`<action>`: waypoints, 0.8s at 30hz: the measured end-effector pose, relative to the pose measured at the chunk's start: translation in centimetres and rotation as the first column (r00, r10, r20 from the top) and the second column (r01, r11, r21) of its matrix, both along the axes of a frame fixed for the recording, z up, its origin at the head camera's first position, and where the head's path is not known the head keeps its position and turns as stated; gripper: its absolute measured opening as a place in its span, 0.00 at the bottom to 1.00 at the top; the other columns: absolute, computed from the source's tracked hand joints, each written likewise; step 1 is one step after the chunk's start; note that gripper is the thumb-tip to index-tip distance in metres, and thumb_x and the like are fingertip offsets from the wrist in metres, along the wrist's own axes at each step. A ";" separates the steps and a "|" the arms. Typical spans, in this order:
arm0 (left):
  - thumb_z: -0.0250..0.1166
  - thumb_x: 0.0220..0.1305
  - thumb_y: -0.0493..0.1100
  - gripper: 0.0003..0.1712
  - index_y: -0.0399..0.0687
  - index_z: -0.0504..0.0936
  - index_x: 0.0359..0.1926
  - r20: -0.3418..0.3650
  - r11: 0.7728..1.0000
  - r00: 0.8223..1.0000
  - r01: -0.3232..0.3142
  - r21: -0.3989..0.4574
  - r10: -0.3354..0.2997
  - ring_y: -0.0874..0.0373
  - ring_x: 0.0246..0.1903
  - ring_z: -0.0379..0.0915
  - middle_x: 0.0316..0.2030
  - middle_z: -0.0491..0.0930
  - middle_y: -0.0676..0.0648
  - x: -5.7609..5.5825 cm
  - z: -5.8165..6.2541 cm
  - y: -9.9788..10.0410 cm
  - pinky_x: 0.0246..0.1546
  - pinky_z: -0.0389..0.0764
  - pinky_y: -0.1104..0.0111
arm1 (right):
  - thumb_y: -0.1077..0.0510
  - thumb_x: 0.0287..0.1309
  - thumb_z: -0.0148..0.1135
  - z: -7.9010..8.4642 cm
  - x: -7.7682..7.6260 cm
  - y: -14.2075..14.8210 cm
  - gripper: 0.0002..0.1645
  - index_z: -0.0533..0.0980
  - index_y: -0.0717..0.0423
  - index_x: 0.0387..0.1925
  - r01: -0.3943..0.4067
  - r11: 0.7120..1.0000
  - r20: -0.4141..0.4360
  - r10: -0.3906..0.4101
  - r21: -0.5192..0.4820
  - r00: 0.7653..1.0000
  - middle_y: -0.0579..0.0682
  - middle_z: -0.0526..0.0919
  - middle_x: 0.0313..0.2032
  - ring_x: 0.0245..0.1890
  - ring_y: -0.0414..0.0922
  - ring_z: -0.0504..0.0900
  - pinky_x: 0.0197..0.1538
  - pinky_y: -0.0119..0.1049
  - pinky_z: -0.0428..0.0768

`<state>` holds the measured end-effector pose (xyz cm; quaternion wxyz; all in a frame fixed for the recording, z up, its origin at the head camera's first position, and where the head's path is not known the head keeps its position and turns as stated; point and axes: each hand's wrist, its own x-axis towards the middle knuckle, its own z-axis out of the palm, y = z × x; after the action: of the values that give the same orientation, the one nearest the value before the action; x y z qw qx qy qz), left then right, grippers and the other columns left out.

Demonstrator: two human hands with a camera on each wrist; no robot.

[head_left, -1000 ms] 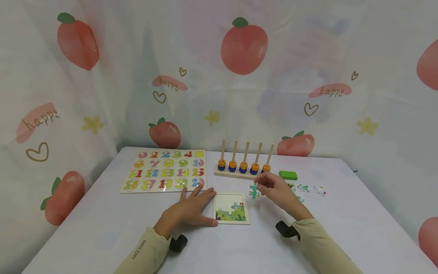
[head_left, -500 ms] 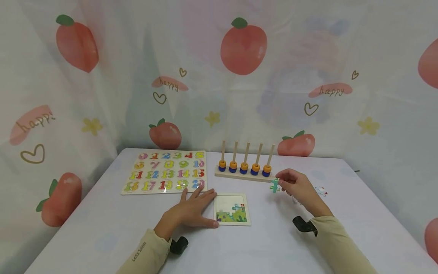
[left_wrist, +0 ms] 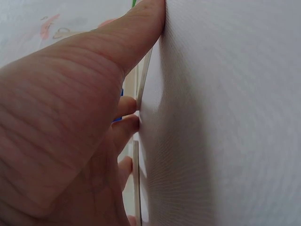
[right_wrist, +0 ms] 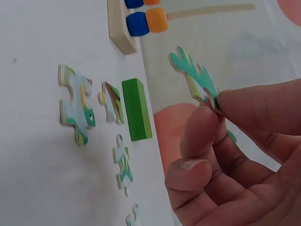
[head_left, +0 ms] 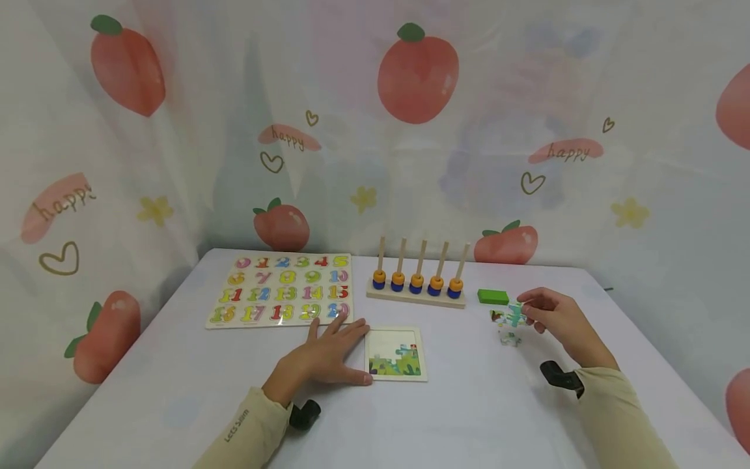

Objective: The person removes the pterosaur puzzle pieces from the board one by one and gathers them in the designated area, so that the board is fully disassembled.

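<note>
My right hand point(head_left: 559, 322) pinches a teal-and-green jigsaw piece point(right_wrist: 195, 77) between thumb and fingers, raised over the right part of the table. Below it lie several loose puzzle pieces point(right_wrist: 77, 103), one of them partly covered by the hand in the head view. My left hand point(head_left: 328, 355) is spread flat on the table, its thumb and a fingertip at the left edge of a square puzzle frame point(head_left: 424, 355). Joined pieces point(head_left: 395, 367) with green plants fill the lower part of that frame; bare board shows above them.
A number board point(head_left: 278, 290) lies at the back left, close beyond my left fingertips. In the back middle stands a wooden peg rack point(head_left: 416, 299) with blue and orange beads. A green block point(head_left: 493, 297) sits between the rack and the loose pieces.
My right hand has moved right, away from the puzzle frame to above the loose pieces, still pinching the jigsaw piece. The left hand has stayed in place.
</note>
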<state>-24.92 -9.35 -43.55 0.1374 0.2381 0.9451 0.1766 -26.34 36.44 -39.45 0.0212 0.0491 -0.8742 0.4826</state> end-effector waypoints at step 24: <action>0.74 0.61 0.72 0.59 0.59 0.60 0.85 -0.002 1.000 1.000 0.007 0.004 -0.007 0.44 0.85 0.33 0.84 0.54 0.54 -0.1 -0.2 -0.1 0.76 0.28 0.32 | 0.66 0.74 0.59 -1.7 0.4 3.8 0.15 0.76 0.72 0.56 -0.030 0.995 0.232 0.006 0.099 0.973 0.50 0.79 0.28 0.25 0.45 0.74 0.28 0.34 0.72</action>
<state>-25.05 -9.42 -43.75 0.1367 0.2418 0.9441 0.1778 -25.94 40.27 -41.16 -0.0879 0.0016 -0.8937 0.4399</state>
